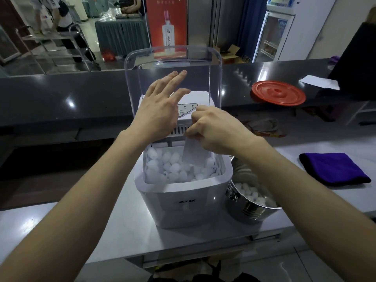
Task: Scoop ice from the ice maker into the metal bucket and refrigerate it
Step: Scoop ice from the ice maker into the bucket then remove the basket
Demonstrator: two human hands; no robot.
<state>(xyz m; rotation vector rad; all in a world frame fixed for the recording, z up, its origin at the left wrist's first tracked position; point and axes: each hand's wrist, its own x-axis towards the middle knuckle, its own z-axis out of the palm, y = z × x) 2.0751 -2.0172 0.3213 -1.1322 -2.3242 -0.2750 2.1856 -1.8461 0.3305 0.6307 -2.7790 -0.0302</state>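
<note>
— Nearest us, two bare forearms reach out over the pale counter. What stands on it?
— The white ice maker, front toward the person, its basket heaped with ice. Just beside it on the right sits the metal bucket, upright and partly behind the right forearm, with some ice pieces lying in its bottom.
— And the scoop?
— The white scoop is over the right rear part of the basket. Its long axis runs nearly upright. The bowl end points down with its lower edge among the ice, and the handle end points up.
— Who holds it?
— The right grip, with its fingers curled round the handle end.
— The other one?
— The left grip holds nothing. Its fingers are straight and spread, reaching up by the clear lid, which stands raised at the back of the machine. I can't tell whether the fingertips touch it.
— Anything further off?
— On the right of the pale counter there's a folded purple cloth, well apart from the bucket. Beyond that, on the dark counter, are a round red lid and a sheet of white paper.
</note>
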